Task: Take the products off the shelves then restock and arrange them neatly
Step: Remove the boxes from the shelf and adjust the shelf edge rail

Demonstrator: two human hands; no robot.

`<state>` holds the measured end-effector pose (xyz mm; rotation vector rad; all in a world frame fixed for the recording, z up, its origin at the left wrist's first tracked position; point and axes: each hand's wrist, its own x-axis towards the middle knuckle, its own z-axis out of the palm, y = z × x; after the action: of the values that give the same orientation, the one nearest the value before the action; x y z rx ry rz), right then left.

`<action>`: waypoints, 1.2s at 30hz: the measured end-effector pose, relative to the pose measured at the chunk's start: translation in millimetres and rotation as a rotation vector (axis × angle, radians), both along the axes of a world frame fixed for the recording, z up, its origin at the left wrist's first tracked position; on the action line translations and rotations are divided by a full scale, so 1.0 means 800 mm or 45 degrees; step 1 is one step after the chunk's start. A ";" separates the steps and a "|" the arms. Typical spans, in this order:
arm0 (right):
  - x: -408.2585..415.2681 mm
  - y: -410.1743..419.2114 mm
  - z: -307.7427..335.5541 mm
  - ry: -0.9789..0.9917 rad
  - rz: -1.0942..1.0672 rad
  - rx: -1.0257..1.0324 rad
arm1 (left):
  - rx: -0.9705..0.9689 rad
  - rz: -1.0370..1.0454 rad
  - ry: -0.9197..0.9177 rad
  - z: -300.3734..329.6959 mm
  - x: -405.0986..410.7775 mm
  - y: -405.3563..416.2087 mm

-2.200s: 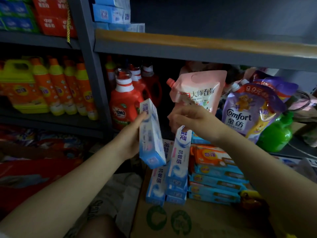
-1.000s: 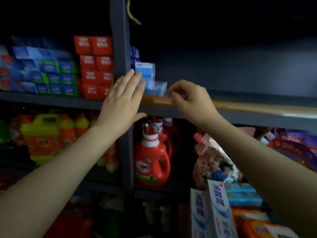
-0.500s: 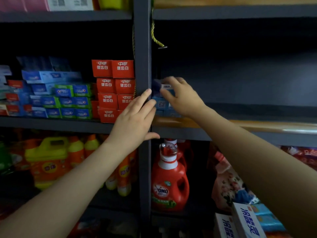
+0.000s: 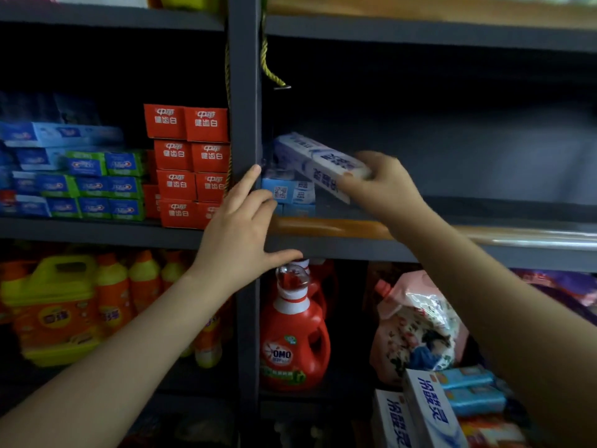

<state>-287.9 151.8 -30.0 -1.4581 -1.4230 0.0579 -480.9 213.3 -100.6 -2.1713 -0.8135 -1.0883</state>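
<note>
My right hand [image 4: 384,185] grips a white and blue toothpaste box [image 4: 318,163] by its near end, tilted above a short stack of blue boxes [image 4: 289,192] at the left end of the right-hand shelf [image 4: 452,234]. My left hand [image 4: 242,231] is open with straight fingers. Its fingertips touch the front of the stack beside the grey upright post [image 4: 244,124], and its thumb lies under the shelf edge. More toothpaste boxes [image 4: 420,415] stand at the bottom right.
Red boxes [image 4: 190,163] and blue and green boxes [image 4: 80,182] fill the left shelf. Below stand orange and yellow bottles [image 4: 64,312], a red OMO jug [image 4: 292,344] and a pink refill pouch [image 4: 416,328]. The rest of the right-hand shelf is bare and dark.
My right hand now holds a toothpaste box, drawn out and tilted over the stack. My left hand has shifted slightly right onto the front of the stack.
</note>
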 end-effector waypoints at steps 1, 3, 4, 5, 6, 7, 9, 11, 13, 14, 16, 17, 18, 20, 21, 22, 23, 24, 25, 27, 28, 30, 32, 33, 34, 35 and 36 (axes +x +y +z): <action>0.008 -0.022 -0.013 0.012 0.027 0.059 | -0.047 -0.160 -0.118 -0.002 0.006 -0.011; 0.023 -0.064 -0.045 0.072 0.083 0.148 | -0.256 -0.553 -0.386 -0.004 0.028 -0.041; 0.029 -0.082 -0.062 0.091 0.107 0.172 | -0.479 -0.733 -0.556 -0.005 0.043 -0.058; 0.035 -0.098 -0.079 0.100 0.129 0.191 | -0.776 -0.868 -0.756 -0.005 0.059 -0.075; 0.041 -0.111 -0.096 0.098 0.142 0.201 | -1.125 -0.969 -0.943 -0.005 0.077 -0.089; 0.046 -0.124 -0.112 0.082 0.162 0.208 | -1.441 -1.060 -1.100 -0.007 0.094 -0.099; 0.059 -0.143 -0.139 -0.040 0.208 0.205 | -1.809 -1.215 -1.294 -0.012 0.124 -0.109; 0.075 -0.159 -0.160 -0.163 0.265 0.095 | -1.916 -1.272 -1.409 -0.020 0.147 -0.118; 0.093 -0.174 -0.172 -0.190 0.355 -0.087 | -1.958 -1.268 -1.474 -0.038 0.164 -0.126; 0.100 -0.182 -0.176 -0.121 0.415 -0.170 | -2.017 -1.299 -1.499 -0.050 0.170 -0.130; 0.105 -0.201 -0.177 0.320 0.580 -0.316 | -2.189 -1.405 -1.509 -0.073 0.179 -0.139; 0.109 -0.209 -0.180 0.561 0.636 -0.386 | -2.284 -1.441 -1.493 -0.083 0.182 -0.146; 0.114 -0.217 -0.183 0.731 0.666 -0.452 | -2.363 -1.456 -1.471 -0.092 0.184 -0.154; 0.124 -0.231 -0.191 0.798 0.699 -0.545 | -2.477 -1.468 -1.428 -0.108 0.189 -0.174; 0.128 -0.237 -0.195 0.825 0.726 -0.567 | -2.514 -1.490 -1.418 -0.112 0.192 -0.183; 0.131 -0.244 -0.197 0.875 0.761 -0.588 | -2.539 -1.533 -1.419 -0.117 0.195 -0.192; 0.132 -0.248 -0.197 0.919 0.782 -0.604 | -2.562 -1.584 -1.425 -0.119 0.197 -0.199; 0.134 -0.253 -0.196 0.969 0.799 -0.627 | -2.571 -1.598 -1.437 -0.121 0.199 -0.205; 0.137 -0.258 -0.197 1.016 0.828 -0.654 | -2.555 -1.541 -1.464 -0.124 0.202 -0.212; 0.142 -0.267 -0.201 0.989 0.890 -0.727 | -2.441 -1.387 -1.467 -0.131 0.203 -0.223; 0.143 -0.269 -0.205 0.888 0.891 -0.750 | -2.342 -1.340 -1.465 -0.137 0.202 -0.228; 0.144 -0.271 -0.217 0.617 0.809 -0.758 | -2.119 -1.314 -1.424 -0.145 0.198 -0.240; 0.144 -0.270 -0.227 0.388 0.706 -0.714 | -1.921 -1.272 -1.283 -0.151 0.190 -0.253; 0.144 -0.270 -0.230 0.256 0.666 -0.677 | -1.821 -1.229 -1.172 -0.153 0.186 -0.259; 0.143 -0.270 -0.232 0.100 0.630 -0.622 | -1.723 -1.183 -1.059 -0.152 0.182 -0.266; 0.143 -0.269 -0.234 -0.049 0.591 -0.552 | -1.633 -1.136 -0.962 -0.150 0.178 -0.270; 0.143 -0.268 -0.236 -0.145 0.554 -0.483 | -1.536 -1.099 -0.865 -0.147 0.175 -0.274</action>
<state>-173.7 -62.8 -218.6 -1.4382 -1.8779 0.5507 -341.0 -5.6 -218.5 -3.3684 -0.9646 -2.2554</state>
